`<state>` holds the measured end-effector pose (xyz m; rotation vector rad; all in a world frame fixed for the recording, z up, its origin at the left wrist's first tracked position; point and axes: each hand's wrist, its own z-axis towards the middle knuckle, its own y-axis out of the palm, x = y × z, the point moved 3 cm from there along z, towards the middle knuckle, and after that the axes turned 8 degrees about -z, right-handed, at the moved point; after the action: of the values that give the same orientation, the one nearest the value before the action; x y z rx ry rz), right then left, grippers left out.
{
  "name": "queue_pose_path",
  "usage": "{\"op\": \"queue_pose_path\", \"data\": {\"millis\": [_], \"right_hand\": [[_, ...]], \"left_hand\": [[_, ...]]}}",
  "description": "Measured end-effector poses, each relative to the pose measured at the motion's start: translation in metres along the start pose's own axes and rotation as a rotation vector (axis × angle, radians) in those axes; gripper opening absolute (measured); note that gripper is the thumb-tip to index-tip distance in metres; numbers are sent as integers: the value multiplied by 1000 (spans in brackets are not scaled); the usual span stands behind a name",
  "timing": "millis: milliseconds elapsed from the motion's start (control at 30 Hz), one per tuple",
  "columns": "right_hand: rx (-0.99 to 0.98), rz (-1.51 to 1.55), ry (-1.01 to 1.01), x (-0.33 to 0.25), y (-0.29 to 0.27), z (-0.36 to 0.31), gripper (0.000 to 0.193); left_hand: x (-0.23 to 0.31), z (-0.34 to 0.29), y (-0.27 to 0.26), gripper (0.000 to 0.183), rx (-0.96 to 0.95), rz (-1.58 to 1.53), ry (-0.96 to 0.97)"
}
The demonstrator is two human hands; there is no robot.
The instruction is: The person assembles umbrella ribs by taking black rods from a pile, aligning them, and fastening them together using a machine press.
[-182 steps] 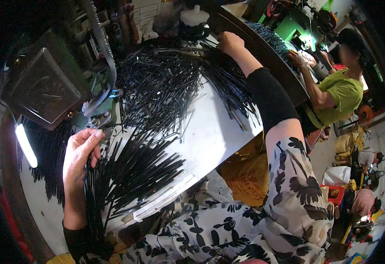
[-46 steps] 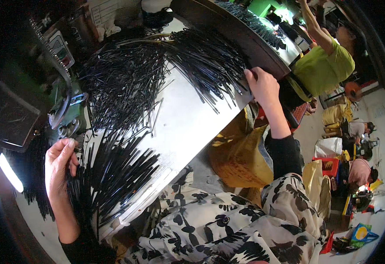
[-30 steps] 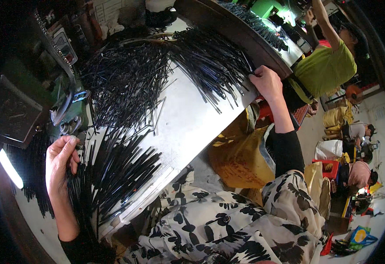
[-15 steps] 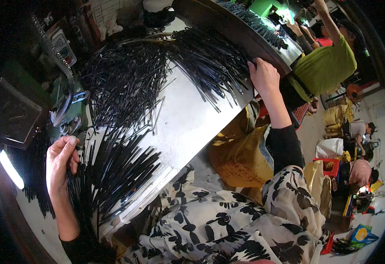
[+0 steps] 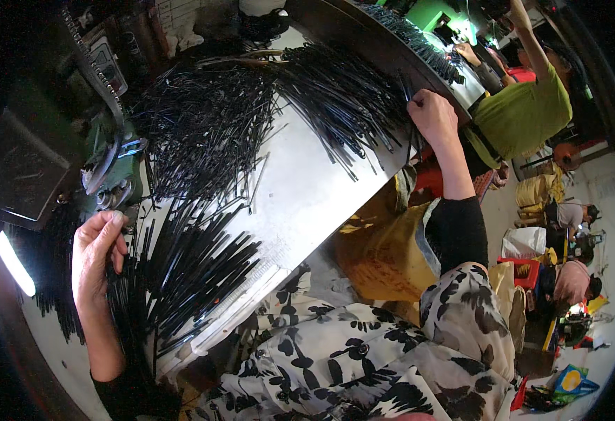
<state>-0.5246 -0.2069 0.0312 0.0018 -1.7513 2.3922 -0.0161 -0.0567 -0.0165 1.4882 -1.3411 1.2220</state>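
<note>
My left hand (image 5: 97,256) is closed in a pinch beside a small green-and-metal machine (image 5: 114,168). What its fingertips hold, if anything, I cannot make out. Under and beside it fans a bundle of black strips (image 5: 199,270) on the white tabletop (image 5: 300,189). On the far right side of the table, my right hand (image 5: 435,116) is closed around a few thin black strips (image 5: 406,88), whose ends stick out above and below the fist. Just left of that hand lies another fanned bundle of black strips (image 5: 342,102). A tangled heap of similar strips (image 5: 202,126) covers the table's middle.
A dark raised board (image 5: 371,42) borders the table's far right. Below the table edge hangs a yellow sack (image 5: 381,256). A bright lamp tube (image 5: 15,263) shines at the left. A person in a green shirt (image 5: 528,112) works beyond the board; other people sit farther right.
My right hand has shifted slightly right and turned into a closed grip, and thin black strips now show in it. The left hand stays almost still in its pinch.
</note>
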Motion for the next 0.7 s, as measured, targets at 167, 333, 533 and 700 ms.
{"op": "queue_pose_path", "data": {"millis": [167, 333, 533, 700], "right_hand": [[130, -164, 18, -3, -10, -15, 19], [327, -151, -44, -17, -37, -14, 18], [291, -141, -161, -48, -30, 47, 21], [245, 106, -489, -121, -21, 11, 37]], "left_hand": [[1, 0, 1, 21, 8, 15, 0], [6, -2, 6, 21, 12, 24, -21], [5, -3, 4, 18, -4, -1, -3], [7, -5, 4, 19, -10, 10, -12]]}}
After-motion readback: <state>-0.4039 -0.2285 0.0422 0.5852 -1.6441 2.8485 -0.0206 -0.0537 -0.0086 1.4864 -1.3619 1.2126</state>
